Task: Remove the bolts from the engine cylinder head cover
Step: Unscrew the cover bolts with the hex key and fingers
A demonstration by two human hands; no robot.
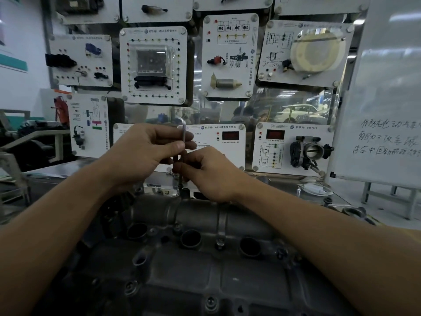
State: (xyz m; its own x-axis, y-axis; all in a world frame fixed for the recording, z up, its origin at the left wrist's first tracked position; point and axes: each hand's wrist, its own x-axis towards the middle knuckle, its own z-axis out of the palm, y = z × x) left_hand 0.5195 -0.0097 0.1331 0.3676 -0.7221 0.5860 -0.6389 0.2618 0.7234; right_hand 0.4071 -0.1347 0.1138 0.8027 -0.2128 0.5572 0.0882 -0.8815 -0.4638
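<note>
Both hands are up on the tool. The left hand (145,151) pinches the upper shaft of an L-shaped hex key (183,135) between thumb and fingertips, just under the bend, and the right hand (211,176) sits lower with its fingers curled round the same shaft. The key stands nearly upright. Its tip drops to the far edge of the cylinder head cover (182,270), the dark casting that fills the bottom of the view under both forearms. The spot where the tip lands is dark and half hidden by the right hand, so whether it is seated in a bolt head there I cannot tell. This looks like the loosening step on a far-edge bolt, early in the job: nearer bolts sit in the cover, one near bolt (210,301) by the front edge and a second bolt (131,285) to its left. The next move calls for keeping the key square to the bolt, the lower hand steadying while the upper one turns, then lifting the freed bolt out before moving on. Behind stand white training panels (153,65), and a whiteboard (387,133) is off to the right.
</note>
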